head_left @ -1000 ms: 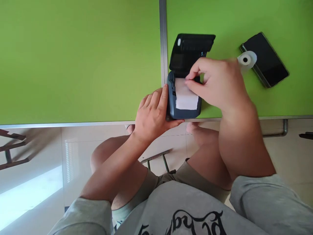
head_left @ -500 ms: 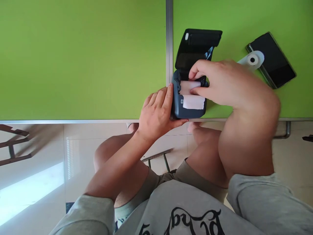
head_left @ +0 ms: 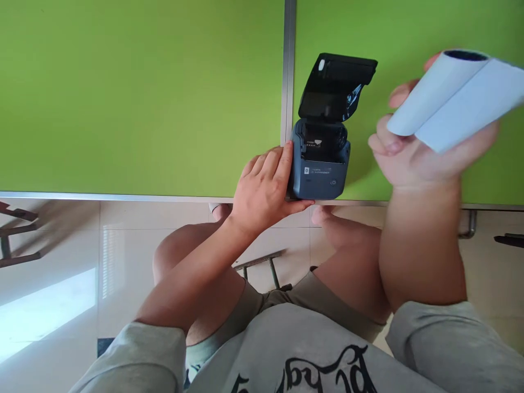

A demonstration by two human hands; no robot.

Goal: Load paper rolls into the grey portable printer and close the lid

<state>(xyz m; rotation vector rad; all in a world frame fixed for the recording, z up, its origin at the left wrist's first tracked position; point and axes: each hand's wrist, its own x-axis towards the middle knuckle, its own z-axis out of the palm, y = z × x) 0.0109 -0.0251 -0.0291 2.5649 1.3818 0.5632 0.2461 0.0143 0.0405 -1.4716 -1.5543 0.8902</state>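
On the table near its front edge stands a small dark blue label printer (head_left: 321, 183), its black lid (head_left: 335, 90) flipped up and back. The printer's paper bay (head_left: 323, 143) shows no roll inside. My left hand (head_left: 264, 183) grips the printer, fingers along its left side and thumb under the front edge. To the right, my right hand (head_left: 426, 158) is raised with a white paper roll (head_left: 438, 93) tilted in its grasp. A loose flap of paper hangs off the roll's right side. Some of my right fingers are hidden behind the roll.
The green table (head_left: 143, 98) has a metal seam strip (head_left: 289, 65) running just left of the printer and a metal front edge. Below are my legs, a stool rung (head_left: 262, 259) and tiled floor. A metal table leg (head_left: 472, 225) shows at right.
My right hand has moved from the printer's bay to the right and up, now holding a paper roll. The bay has lost its paper. The phone and second roll are now hidden.
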